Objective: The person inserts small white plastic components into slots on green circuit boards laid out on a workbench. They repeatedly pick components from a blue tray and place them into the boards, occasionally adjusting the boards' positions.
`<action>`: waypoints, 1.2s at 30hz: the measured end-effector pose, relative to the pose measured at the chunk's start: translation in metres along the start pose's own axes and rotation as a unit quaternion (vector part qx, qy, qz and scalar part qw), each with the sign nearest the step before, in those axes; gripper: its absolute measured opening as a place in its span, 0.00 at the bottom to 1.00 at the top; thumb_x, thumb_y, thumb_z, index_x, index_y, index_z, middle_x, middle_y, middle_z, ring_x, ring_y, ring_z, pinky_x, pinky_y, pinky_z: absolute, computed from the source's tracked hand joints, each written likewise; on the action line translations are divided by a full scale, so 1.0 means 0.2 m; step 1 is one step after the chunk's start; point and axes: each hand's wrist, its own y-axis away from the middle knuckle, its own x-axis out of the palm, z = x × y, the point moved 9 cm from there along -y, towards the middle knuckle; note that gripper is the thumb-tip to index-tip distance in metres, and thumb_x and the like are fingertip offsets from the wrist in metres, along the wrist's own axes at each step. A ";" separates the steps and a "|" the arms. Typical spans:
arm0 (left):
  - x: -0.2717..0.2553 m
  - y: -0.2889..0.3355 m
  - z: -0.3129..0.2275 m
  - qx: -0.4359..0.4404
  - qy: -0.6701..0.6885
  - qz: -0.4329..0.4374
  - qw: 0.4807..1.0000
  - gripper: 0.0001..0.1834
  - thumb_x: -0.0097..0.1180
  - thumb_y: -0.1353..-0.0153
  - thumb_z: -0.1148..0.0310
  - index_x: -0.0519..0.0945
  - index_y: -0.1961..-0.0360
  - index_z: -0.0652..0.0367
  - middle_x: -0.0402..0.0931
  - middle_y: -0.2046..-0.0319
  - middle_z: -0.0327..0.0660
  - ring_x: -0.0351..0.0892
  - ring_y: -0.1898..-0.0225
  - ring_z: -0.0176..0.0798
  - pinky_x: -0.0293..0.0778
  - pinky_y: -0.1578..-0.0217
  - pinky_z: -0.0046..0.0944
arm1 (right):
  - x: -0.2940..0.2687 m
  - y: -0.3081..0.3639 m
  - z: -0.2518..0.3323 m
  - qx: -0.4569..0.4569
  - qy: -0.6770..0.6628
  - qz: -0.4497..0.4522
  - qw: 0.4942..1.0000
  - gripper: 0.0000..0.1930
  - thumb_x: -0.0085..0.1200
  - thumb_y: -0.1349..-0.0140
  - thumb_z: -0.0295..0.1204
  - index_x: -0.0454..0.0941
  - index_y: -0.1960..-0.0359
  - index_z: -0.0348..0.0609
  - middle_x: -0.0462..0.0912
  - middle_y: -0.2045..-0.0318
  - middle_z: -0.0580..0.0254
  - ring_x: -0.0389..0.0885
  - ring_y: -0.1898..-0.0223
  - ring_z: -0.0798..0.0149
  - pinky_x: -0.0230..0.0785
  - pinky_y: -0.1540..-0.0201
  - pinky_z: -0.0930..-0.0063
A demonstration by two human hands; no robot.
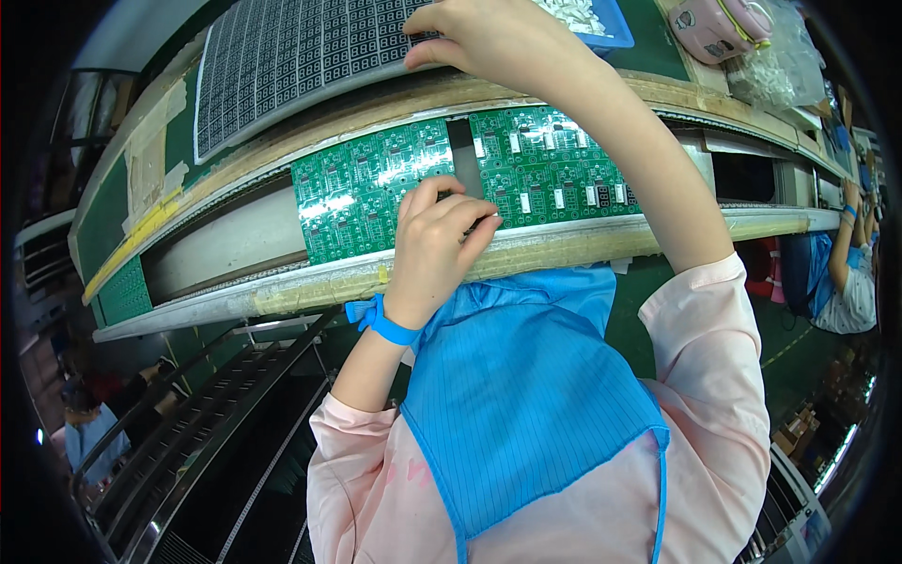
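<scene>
My left hand (432,235) is over the gap between two green circuit boards, its fingers curled in a pinch. A small dark piece with a pale edge shows at the fingertips, too hidden to name. My right hand (460,36) reaches across to the far side, thumb and forefinger apart at the edge of a sheet of black digit displays (301,66). The left circuit board (366,193) carries small dark chips. On the right circuit board (554,169) stand several white connectors (526,203), and black digit displays (611,195) sit near its right end, close to my forearm.
The boards lie between two long rails, the near rail (357,282) edged with tape. Another green board (124,291) is far left. A blue bin (615,26) of white parts and a pink case (719,28) stand at the back right. Other people sit at both sides.
</scene>
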 end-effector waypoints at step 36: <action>0.02 0.03 -0.01 0.088 0.002 -0.002 0.996 0.09 0.70 0.54 0.78 0.86 0.68 0.63 0.82 0.63 0.42 0.78 0.56 0.46 0.74 0.55 0.45 | 0.00 0.20 0.05 0.269 -0.087 -0.326 0.902 0.08 0.54 0.47 0.22 0.81 0.76 0.26 0.81 0.76 0.35 0.84 0.72 0.40 0.79 0.66 0.55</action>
